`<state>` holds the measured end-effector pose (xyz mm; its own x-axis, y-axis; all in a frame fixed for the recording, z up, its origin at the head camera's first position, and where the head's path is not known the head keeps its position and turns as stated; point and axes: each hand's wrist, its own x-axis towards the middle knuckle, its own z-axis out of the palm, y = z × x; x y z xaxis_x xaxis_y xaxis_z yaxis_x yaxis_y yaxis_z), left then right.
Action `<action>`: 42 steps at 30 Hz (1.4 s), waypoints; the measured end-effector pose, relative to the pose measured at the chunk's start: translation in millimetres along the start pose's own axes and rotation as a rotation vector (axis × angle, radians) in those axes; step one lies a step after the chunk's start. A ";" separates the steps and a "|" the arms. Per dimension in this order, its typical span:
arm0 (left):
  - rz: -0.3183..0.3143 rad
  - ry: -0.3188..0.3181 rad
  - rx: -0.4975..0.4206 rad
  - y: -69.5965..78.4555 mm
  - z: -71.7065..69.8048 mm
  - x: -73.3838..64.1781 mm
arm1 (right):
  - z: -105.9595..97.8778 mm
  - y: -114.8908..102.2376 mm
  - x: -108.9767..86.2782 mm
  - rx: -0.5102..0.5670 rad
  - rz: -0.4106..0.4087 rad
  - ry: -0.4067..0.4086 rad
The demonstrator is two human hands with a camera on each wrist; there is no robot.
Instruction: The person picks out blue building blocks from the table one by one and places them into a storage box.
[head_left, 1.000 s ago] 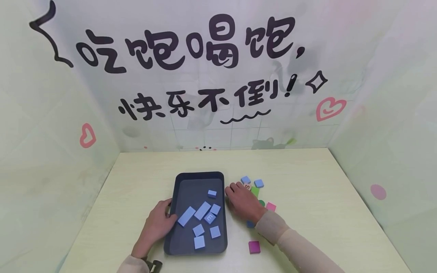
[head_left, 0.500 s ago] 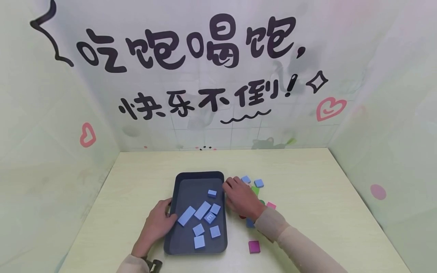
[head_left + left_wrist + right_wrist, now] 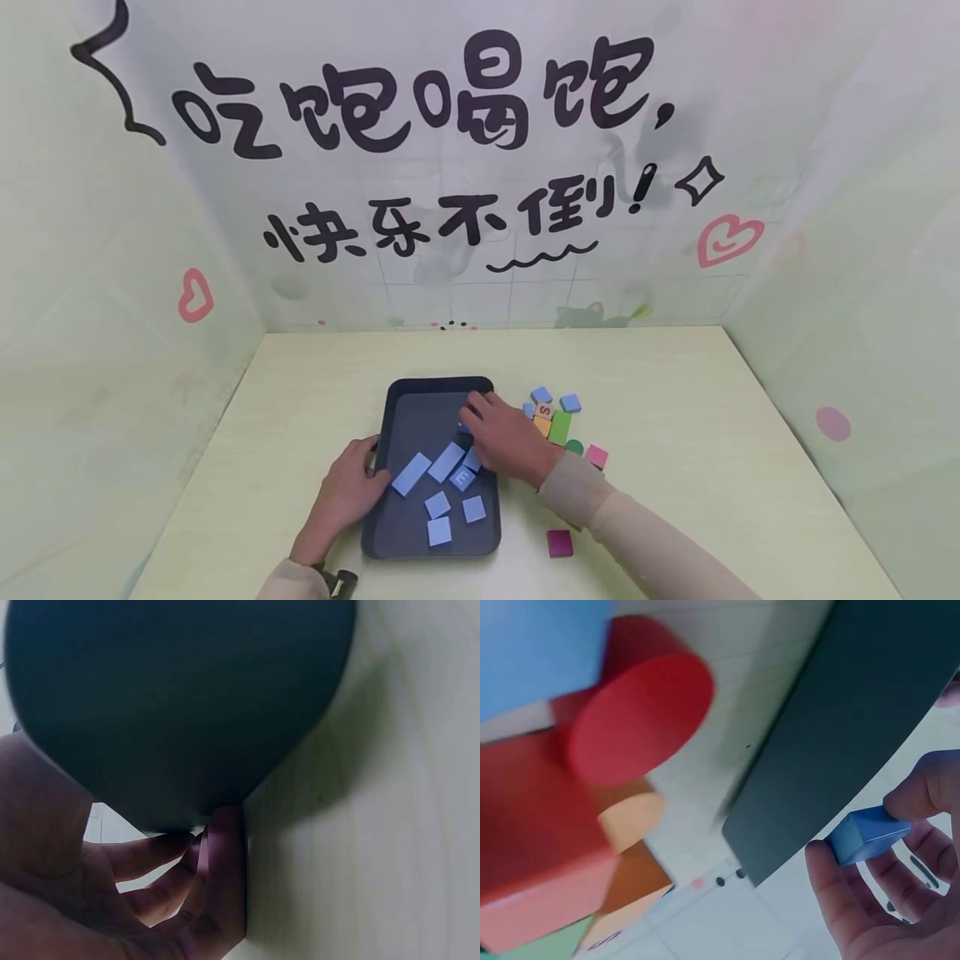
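Your right hand point(image 3: 510, 433) is over the tray point(image 3: 420, 417), toward its far right corner, pinching a small blue block point(image 3: 868, 834) between thumb and fingers. Can't tell from the head view if that block touches the tray floor. Your left hand point(image 3: 348, 487) grips the tray's left side, thumb at the rim, fingertips against the outer wall.

In the tray: two long blue blocks point(image 3: 446, 462) near the middle, a blue block marked E point(image 3: 462, 477) just right of them, a blue cube point(image 3: 472, 460) partly under your right hand, and three square blue blocks point(image 3: 437, 504) toward the near end.

Right of the tray, on the table point(image 3: 675, 500): loose blue blocks point(image 3: 571, 403) at the far end, then an S block point(image 3: 544, 410), a yellow-orange block point(image 3: 542, 426), a green block point(image 3: 559, 427), a round green piece point(image 3: 573, 447) and a pink block point(image 3: 597, 455). A magenta block point(image 3: 559, 543) is near the tray's near right corner. The right wrist view also shows a red cylinder point(image 3: 645, 705) outside the tray.
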<state>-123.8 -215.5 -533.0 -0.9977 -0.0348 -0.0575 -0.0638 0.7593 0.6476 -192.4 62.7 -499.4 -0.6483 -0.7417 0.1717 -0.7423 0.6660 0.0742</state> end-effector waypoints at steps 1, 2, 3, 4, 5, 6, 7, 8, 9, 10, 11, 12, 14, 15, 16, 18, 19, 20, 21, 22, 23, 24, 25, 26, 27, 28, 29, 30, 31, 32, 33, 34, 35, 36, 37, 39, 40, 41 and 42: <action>0.001 0.002 0.000 -0.1 0.1 0.0 | 0.5 -1.7 1.4 -0.014 -0.012 -0.006; 0.000 0.003 0.000 -0.2 0.2 0.1 | 1.6 -3.3 2.8 -0.030 -0.024 -0.015; 0.000 0.003 -0.001 -0.3 0.2 0.2 | 2.2 -5.0 4.0 -0.045 -0.036 -0.027; -0.001 0.003 -0.002 -0.4 0.3 0.2 | 2.8 -6.8 5.0 -0.056 -0.046 -0.038; -0.002 0.004 -0.001 -0.3 0.3 0.2 | 3.2 -8.6 5.9 -0.064 -0.058 -0.053; -0.004 0.004 -0.002 -0.2 0.3 0.2 | 3.5 -10.2 6.7 -0.066 -0.068 -0.068; -0.005 0.004 -0.002 -0.1 0.2 0.3 | 4.5 -11.8 7.3 -0.064 -0.077 -0.085; -0.007 0.002 -0.003 0.0 0.2 0.3 | 5.9 -13.1 7.8 -0.057 -0.084 -0.100; -0.009 0.000 -0.003 0.2 0.2 0.3 | 7.2 -14.3 8.2 -0.048 -0.091 -0.115; -0.010 0.000 -0.002 0.4 0.1 0.3 | 8.4 -15.1 8.6 -0.041 -0.097 -0.126; -0.012 -0.001 -0.002 0.6 -0.1 0.2 | 9.6 -15.9 8.7 -0.035 -0.104 -0.135; -0.013 -0.002 -0.003 0.8 -0.3 0.2 | 10.6 -16.4 8.9 -0.028 -0.106 -0.141; -0.014 -0.001 -0.004 1.2 -0.5 0.1 | 13.1 -16.4 9.2 -0.022 -0.106 -0.146; -0.014 0.000 -0.005 1.4 -0.6 0.1 | 13.8 -16.2 9.4 -0.022 -0.105 -0.147; -0.015 0.001 -0.006 1.5 -0.6 0.1 | 14.2 -15.9 9.7 -0.025 -0.103 -0.148; -0.016 0.001 -0.006 1.5 -0.6 0.1 | 16.2 -14.7 10.6 -0.032 -0.094 -0.152; -0.016 0.002 -0.005 1.5 -0.6 0.1 | 17.0 -14.1 11.1 -0.036 -0.089 -0.155; -0.017 0.001 -0.006 1.5 -0.6 0.1 | 17.7 -13.5 11.6 -0.041 -0.084 -0.161; -0.018 0.001 -0.005 1.6 -0.6 0.1 | 18.8 -12.8 12.1 -0.047 -0.080 -0.166; -0.019 0.000 -0.005 1.7 -0.5 0.2 | 19.6 -12.3 12.4 -0.053 -0.076 -0.169; -0.020 -0.001 -0.005 1.8 -0.5 0.2 | 20.2 -11.7 12.8 -0.056 -0.073 -0.171; -0.021 -0.002 -0.006 1.8 -0.5 0.3 | 20.6 -11.4 12.9 -0.058 -0.069 -0.174; -0.022 -0.002 -0.007 1.9 -0.6 0.3 | 21.0 -11.1 13.1 -0.059 -0.067 -0.175; -0.022 -0.003 -0.008 2.0 -0.6 0.4 | 21.3 -11.0 13.3 -0.058 -0.063 -0.175; -0.021 -0.003 -0.007 2.0 -0.6 0.4 | 21.1 -10.8 13.5 -0.056 -0.060 -0.175; -0.021 -0.003 -0.007 1.8 -0.5 0.5 | 20.5 -10.9 13.4 -0.056 -0.058 -0.176; -0.021 -0.003 -0.005 1.5 -0.4 0.6 | 20.4 -10.9 13.5 -0.056 -0.056 -0.177; -0.021 -0.003 -0.003 1.1 -0.2 0.8 | 20.6 -10.9 13.7 -0.056 -0.052 -0.178; -0.021 -0.003 -0.002 0.8 -0.1 0.9 | 20.5 -10.9 13.9 -0.057 -0.049 -0.178; -0.021 -0.003 0.000 0.6 0.1 1.1 | 20.5 -11.1 14.1 -0.059 -0.047 -0.178; -0.022 -0.003 0.001 0.3 0.2 1.3 | 20.3 -11.1 14.2 -0.060 -0.046 -0.178; -0.022 -0.004 0.001 0.1 0.4 1.4 | 20.5 -11.4 14.4 -0.062 -0.045 -0.178; -0.023 -0.004 0.001 0.0 0.5 1.5 | 20.6 -11.5 14.5 -0.064 -0.044 -0.179; -0.023 -0.004 0.000 0.0 0.4 1.5 | 20.3 -11.7 14.6 -0.063 -0.043 -0.179; -0.023 -0.004 0.001 0.0 0.5 1.5 | 20.0 -12.0 14.6 -0.063 -0.043 -0.180; -0.022 -0.004 0.001 0.0 0.4 1.5 | 19.9 -12.4 14.7 -0.061 -0.039 -0.182; -0.021 -0.004 0.001 0.1 0.4 1.4 | 20.2 -12.4 14.7 -0.059 -0.036 -0.181; -0.020 -0.004 0.002 0.1 0.4 1.4 | 20.6 -12.3 14.9 -0.059 -0.035 -0.181; -0.021 -0.003 0.002 0.1 0.4 1.4 | 21.2 -12.3 15.0 -0.060 -0.033 -0.179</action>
<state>-125.2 -215.2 -533.3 -0.9961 -0.0484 -0.0733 -0.0844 0.7595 0.6450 -196.6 41.8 -518.6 -0.6474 -0.7621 -0.0089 -0.7559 0.6405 0.1359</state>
